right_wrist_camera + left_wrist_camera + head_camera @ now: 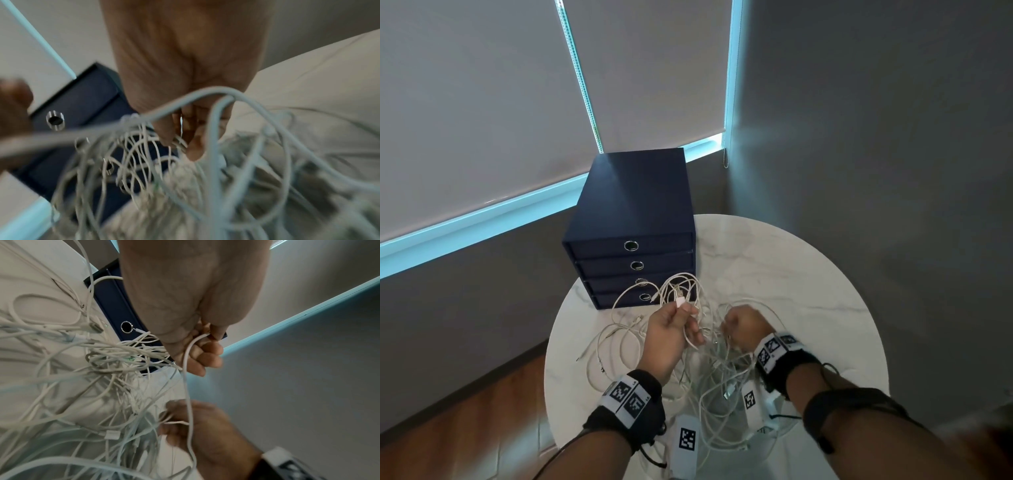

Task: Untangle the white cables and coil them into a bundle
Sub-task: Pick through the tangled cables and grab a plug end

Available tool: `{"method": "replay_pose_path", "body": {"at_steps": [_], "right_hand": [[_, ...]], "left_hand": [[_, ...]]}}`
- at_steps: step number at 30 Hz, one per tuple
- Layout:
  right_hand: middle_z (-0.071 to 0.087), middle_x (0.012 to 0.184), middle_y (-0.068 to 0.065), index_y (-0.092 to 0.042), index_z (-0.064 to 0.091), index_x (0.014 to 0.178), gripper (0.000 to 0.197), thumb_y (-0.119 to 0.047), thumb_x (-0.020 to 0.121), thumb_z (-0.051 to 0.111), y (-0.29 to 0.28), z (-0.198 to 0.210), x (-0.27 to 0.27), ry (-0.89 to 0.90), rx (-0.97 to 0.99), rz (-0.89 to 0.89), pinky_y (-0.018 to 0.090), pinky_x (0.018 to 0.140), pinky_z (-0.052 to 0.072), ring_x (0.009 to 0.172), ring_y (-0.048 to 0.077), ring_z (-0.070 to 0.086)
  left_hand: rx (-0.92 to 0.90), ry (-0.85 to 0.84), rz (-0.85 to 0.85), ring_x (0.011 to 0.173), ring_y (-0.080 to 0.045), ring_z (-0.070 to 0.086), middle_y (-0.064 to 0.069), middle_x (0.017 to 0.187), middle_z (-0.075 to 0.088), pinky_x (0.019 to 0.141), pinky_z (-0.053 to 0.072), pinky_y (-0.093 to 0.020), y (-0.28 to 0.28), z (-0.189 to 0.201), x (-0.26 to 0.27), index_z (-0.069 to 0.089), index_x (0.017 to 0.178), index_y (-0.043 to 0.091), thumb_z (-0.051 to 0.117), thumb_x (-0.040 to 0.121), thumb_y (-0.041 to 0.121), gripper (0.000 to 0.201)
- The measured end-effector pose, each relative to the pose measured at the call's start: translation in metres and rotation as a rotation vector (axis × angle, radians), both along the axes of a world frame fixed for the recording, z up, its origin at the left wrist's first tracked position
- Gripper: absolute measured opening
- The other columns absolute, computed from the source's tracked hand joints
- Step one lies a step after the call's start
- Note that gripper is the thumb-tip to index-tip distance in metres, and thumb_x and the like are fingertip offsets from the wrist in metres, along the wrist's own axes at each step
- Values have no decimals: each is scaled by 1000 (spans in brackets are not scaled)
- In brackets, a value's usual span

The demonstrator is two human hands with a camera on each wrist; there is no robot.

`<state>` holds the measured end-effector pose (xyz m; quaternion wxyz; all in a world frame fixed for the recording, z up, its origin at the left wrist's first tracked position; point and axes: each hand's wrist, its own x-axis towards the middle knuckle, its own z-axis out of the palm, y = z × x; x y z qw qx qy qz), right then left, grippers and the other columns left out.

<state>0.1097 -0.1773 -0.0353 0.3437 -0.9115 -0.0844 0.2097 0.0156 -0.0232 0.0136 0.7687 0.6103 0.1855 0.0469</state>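
Head: your left hand (671, 329) pinches a plug end of the white cables (709, 370), tangled on the marble table (808, 274); navy drawer box (633, 219) behind.
L wrist: cable held betw. thumb & fingers (207, 353).
R wrist: blurry; right hand (185, 73) prob. clenched on strands.

drawer box (633, 219) blocks table's (808, 274) far left; tangled cables (709, 383) cover near-centre; right side bare.

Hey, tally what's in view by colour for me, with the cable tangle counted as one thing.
White: 2, the tangle of thin white cables and the round white marble table.
Dark blue: 1, the four-drawer box.
Total: 3.
How many cables are in the tangle cannot be told.
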Motion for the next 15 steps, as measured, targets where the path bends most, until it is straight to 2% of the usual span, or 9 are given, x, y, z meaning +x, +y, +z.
{"method": "replay_pose_path", "body": {"at_steps": [2,4,8,11,15], "right_hand": [[68,66,16,-7,63,65,21,-6,87,61,-6,23,13,65,294,-157,29,49,51,48,21,63],[64,66,21,-3,60,71,20,0,90,60,-13,54,23,140,562,-302,27,42,50,42,22,61],[68,71,18,-2,59,84,9,-1,93,59,-20,107,30,245,945,-384,29,51,57,55,25,68],[69,76,19,-1,59,89,6,-1,95,56,-18,120,24,299,1051,-357,29,55,59,62,29,71],[69,87,26,0,58,93,4,3,94,55,-12,107,8,349,975,-325,33,63,62,69,32,72]], "left_hand": [[-33,-22,15,53,-20,59,-11,67,58,54,56,-31,1,4,4,60,100,-5,49,104,12,20],[-84,-32,19,55,-21,62,-12,70,61,56,57,-32,0,7,9,60,100,-5,50,103,11,19],[-220,5,2,60,-25,69,-17,76,68,58,59,-34,-12,16,19,60,94,0,49,105,15,22],[-339,78,-13,74,-31,74,-25,91,73,68,60,-38,-22,18,27,60,100,-5,45,107,18,28],[-529,77,-13,101,-34,72,-28,118,69,85,60,-40,-27,21,38,56,124,-10,39,107,19,38]]}}
